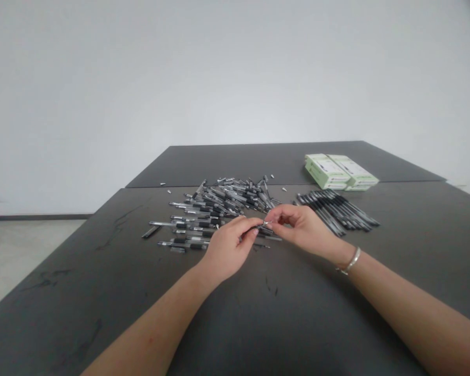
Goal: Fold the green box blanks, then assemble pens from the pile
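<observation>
Over the middle of the dark table, my left hand (pixel 230 245) is closed round a pen (pixel 260 226), whose barrel is mostly hidden by the fingers. From the other side, my right hand (pixel 302 228) pinches the small silvery pen tip (pixel 267 223) at that pen's end. Whether the tip is fixed to the barrel cannot be made out. Behind and left of both hands spreads a loose pile of pens (pixel 211 201) with clear barrels and black grips. To the right of my right hand, several pens (pixel 339 209) lie side by side in a slanted row.
Two stacks of green and white boxes (pixel 327 175) stand at the back right of the table (pixel 258 324). Small loose cone tips lie near the pile, one tip (pixel 284 189) behind my right hand. A pale wall (pixel 235 73) rises behind the table.
</observation>
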The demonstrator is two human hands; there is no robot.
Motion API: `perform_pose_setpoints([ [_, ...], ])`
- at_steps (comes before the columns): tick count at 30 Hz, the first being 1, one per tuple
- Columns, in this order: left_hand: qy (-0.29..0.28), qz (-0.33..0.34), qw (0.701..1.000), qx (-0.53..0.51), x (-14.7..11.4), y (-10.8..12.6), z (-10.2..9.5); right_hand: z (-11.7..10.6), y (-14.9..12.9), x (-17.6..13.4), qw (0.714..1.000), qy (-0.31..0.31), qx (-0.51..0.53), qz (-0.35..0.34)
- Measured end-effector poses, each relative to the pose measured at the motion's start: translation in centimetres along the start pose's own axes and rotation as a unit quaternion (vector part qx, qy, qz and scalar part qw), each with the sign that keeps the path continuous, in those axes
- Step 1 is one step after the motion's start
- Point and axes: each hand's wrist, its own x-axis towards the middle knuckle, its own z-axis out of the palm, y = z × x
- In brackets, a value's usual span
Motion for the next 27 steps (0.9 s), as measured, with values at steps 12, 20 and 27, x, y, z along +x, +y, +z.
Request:
perform_pose_setpoints([
  [12, -0.003, 0.01, 0.999, 0.04, 0.02, 0.23, -0.03, 0.58, 0.52, -0.17, 0.999, -0.018, -0.023, -0.015],
  [20, 0.022, 0.012, 0.998, 0.05, -0.28, 0.45, 0.23, 0.94, 0.56, -0.28, 0.993, -0.015, -0.115, -0.027],
  [27, 0.024, -0.009, 0.999, 0.033, -0.32, 0.54, 0.25, 0.63, -0.01, -0.41, 0.991, -0.051, -0.125, -0.022],
])
